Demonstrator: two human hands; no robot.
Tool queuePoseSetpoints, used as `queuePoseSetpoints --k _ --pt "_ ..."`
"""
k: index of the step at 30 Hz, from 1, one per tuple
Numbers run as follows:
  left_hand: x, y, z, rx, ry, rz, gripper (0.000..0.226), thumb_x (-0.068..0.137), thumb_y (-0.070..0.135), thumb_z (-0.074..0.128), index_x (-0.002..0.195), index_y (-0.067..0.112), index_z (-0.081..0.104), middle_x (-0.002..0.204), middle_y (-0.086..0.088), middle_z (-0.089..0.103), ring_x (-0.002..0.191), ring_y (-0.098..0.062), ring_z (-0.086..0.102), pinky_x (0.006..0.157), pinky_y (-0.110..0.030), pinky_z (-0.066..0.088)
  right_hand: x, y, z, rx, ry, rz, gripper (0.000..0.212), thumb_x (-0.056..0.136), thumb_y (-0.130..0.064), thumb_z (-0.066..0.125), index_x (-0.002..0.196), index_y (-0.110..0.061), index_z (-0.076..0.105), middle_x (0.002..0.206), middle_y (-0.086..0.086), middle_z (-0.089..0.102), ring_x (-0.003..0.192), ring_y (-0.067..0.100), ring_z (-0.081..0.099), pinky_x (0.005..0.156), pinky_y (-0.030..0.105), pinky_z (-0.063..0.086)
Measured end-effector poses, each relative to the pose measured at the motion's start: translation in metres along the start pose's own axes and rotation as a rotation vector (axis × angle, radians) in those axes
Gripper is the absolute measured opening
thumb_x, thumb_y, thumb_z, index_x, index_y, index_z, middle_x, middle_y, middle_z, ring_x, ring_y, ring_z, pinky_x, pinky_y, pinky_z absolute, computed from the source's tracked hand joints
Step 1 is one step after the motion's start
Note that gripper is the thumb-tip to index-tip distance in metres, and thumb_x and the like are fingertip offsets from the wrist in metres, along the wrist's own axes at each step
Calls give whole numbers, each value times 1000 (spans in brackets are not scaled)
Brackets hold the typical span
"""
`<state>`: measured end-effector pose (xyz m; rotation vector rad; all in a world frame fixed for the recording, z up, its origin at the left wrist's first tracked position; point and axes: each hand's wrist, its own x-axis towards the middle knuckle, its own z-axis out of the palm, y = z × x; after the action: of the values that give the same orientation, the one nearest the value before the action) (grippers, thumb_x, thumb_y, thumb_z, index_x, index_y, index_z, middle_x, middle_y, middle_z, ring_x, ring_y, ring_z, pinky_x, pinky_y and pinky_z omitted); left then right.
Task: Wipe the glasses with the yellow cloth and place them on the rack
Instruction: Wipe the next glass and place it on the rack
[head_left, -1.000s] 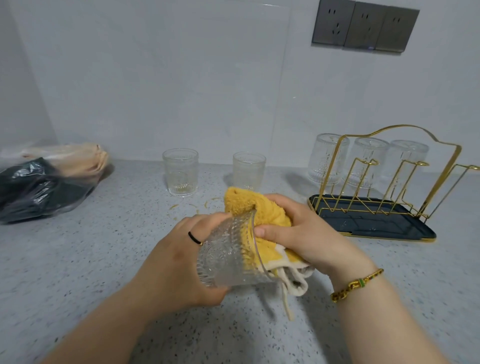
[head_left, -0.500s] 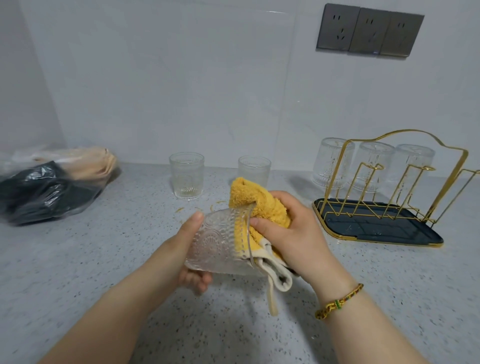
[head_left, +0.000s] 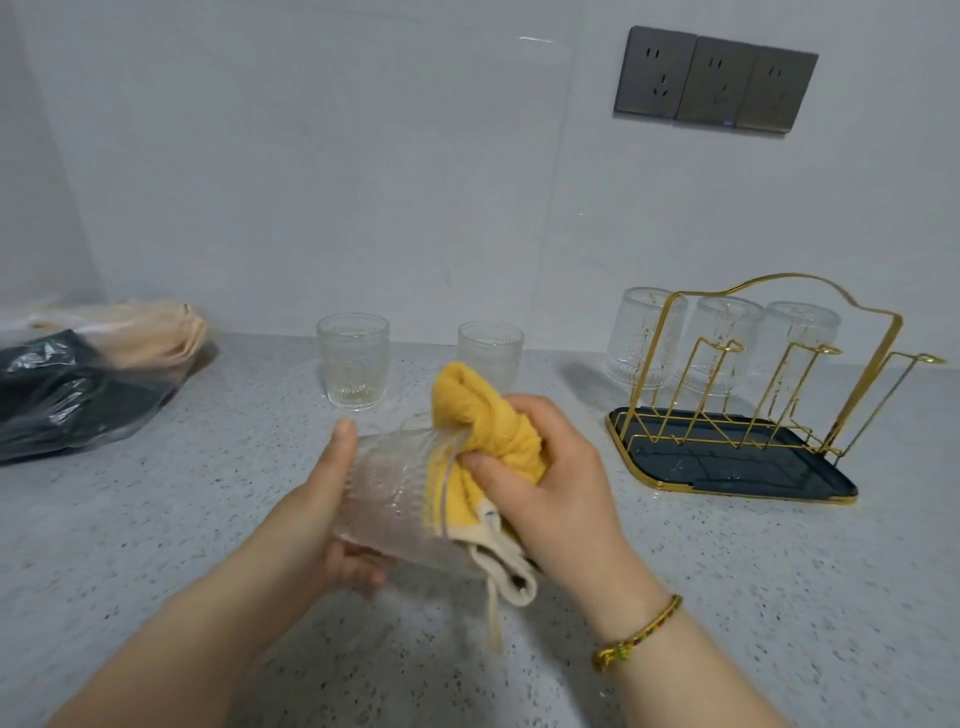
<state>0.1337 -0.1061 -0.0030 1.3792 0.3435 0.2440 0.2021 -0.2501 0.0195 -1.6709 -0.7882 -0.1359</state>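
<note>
My left hand (head_left: 317, 514) grips a clear embossed glass (head_left: 389, 493) lying on its side above the counter, mouth toward the right. My right hand (head_left: 550, 478) holds the yellow cloth (head_left: 483, 415), part of which is pushed into the glass's mouth. A cream edge and a cord of the cloth hang below. Two more glasses stand upright at the back: one (head_left: 353, 361) left of centre, the other (head_left: 491, 351) partly behind the cloth. The gold wire rack (head_left: 753, 384) on a dark tray stands at the right, with three glasses (head_left: 644, 338) upside down on its far side.
A plastic-wrapped bundle of dark and beige fabric (head_left: 88, 379) lies at the far left of the speckled grey counter (head_left: 727, 571). Grey wall sockets (head_left: 714, 80) sit high on the white wall. The rack's near pegs carry nothing.
The glass has turned in my left hand, whose fingers have shifted under it with the thumb on top. My right hand has twisted the cloth at the glass's mouth.
</note>
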Motion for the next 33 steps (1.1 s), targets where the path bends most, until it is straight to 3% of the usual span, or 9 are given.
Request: queuePoseSetpoints --k 5,10,14,18,21,24,27,30,33 --pt "4 -4 2 -76 85 92 43 88 46 35 71 10 51 38 -1 47 31 -11 44 32 -18 35 -1 0 2 106 6 105 24 72 -18 72 80 -31 55 73 -12 61 65 -2 57 61 11 46" --pt "4 -6 3 -48 80 178 44 69 53 39 91 21 61 70 1 68 61 -13 63 50 -30 48 1 5 4 516 -27 577 12 79 -16 65 70 -16 57 65 1 60 54 10 56 52 21 45" --pt "4 1 -1 -51 92 11 59 84 58 29 87 9 61 63 -12 64 49 -26 57 35 -27 47 0 5 4 204 -9 246 17 75 -16 70 76 -26 56 71 -9 60 60 0 55 57 12 46" --pt "3 -2 2 -65 122 -42 48 80 52 45 76 7 60 60 -14 63 51 -28 57 50 -32 45 -2 3 4 -4 -86 4 27 67 -23 72 79 -38 53 74 -20 61 72 -4 56 65 12 46" --pt "3 -6 6 -103 178 116 33 85 46 50 81 16 62 72 -6 71 64 -22 64 65 -35 48 1 0 1 215 -17 245 18 75 -13 70 80 -25 57 75 -7 63 67 3 59 63 17 49" --pt "2 -7 6 -12 173 293 44 58 58 56 96 34 61 105 -5 66 94 -23 62 88 -45 47 2 3 3 534 -25 554 10 81 -17 63 73 -13 57 62 0 60 51 8 57 50 15 47" --pt "1 -7 6 -85 127 186 38 65 52 64 97 31 60 97 -4 66 84 -20 64 67 -35 51 2 9 6 423 13 519 12 80 -16 64 73 -11 56 64 3 58 52 9 53 51 17 44" --pt "1 -4 7 -80 6 -66 60 66 63 41 90 11 60 68 -11 66 53 -21 61 40 -24 47 3 7 2 147 26 186 18 75 -11 68 77 -25 56 69 -9 60 60 -3 55 59 12 45" --pt "0 -4 6 -54 1 -195 56 86 57 35 79 4 53 40 -8 50 29 -16 46 31 -16 39 1 3 0 2 -27 35 30 73 -9 70 79 -33 53 70 -13 59 65 -7 55 59 8 44"
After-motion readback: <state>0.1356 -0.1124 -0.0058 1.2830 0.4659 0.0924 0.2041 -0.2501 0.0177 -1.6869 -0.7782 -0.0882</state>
